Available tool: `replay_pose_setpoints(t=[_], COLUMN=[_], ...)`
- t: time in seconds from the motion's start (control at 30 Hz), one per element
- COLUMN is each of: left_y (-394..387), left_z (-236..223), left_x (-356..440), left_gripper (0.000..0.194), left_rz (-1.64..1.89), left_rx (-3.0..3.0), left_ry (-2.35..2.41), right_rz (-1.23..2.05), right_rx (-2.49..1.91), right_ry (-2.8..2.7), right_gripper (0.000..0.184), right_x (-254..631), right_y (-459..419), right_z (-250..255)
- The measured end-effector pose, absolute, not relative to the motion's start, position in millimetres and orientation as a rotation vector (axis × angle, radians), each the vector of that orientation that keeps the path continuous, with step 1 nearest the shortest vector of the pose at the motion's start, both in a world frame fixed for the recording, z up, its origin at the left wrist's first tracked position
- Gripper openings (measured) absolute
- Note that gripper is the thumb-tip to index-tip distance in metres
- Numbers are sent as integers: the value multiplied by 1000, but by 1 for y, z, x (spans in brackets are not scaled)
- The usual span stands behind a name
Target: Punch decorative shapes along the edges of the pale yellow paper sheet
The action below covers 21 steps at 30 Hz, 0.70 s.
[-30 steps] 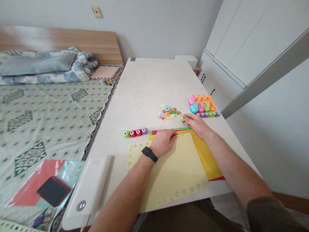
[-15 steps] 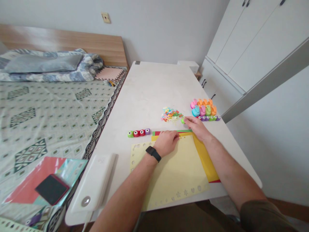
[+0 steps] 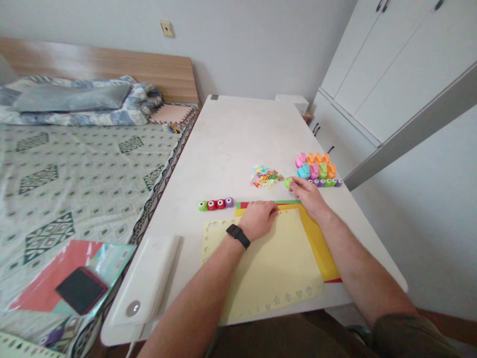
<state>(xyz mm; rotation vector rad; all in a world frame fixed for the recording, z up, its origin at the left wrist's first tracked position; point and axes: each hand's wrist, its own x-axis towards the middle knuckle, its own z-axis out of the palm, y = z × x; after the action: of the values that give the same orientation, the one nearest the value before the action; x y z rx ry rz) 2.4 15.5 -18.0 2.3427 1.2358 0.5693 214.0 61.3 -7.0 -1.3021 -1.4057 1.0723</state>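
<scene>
Between the fingertips of my right hand (image 3: 308, 195) is a small light-green craft punch (image 3: 288, 183), just right of a heap of colourful paper cut-outs (image 3: 265, 177). My left hand (image 3: 258, 220), with a black watch on its wrist, rests at the top edge of a pale yellow sheet (image 3: 276, 263), fingers curled and closed at that edge. Punched shapes run along the sheet's left, top and bottom borders. Under it lie deeper yellow paper (image 3: 325, 258) and red and green sheets, of which only edges show.
Left of the papers stands a row of several small punches (image 3: 216, 204). More punches (image 3: 316, 169), larger and small, are grouped at the table's right. A white corded device (image 3: 145, 278) lies at the front left. Beside the table is a bed with a phone (image 3: 81, 290) on plastic-wrapped paper.
My right hand has shifted slightly right with the green punch, a little away from the cut-outs. My left hand stays at the sheet's top edge.
</scene>
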Motion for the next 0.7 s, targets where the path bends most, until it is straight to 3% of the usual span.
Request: replay_pose_setpoints(t=[0.47,0.7], left_y=[18,18], left_z=[-25,-26], left_x=[3,2], left_gripper=[15,15], left_rz=[659,668], left_rx=[2320,2311], left_ry=[1209,1207], right_rz=[1020,1089], right_rx=[-1407,-1388], right_ry=[-1896,-1882], right_gripper=[45,47], right_x=[255,255], right_y=[33,27], right_z=[0,-8])
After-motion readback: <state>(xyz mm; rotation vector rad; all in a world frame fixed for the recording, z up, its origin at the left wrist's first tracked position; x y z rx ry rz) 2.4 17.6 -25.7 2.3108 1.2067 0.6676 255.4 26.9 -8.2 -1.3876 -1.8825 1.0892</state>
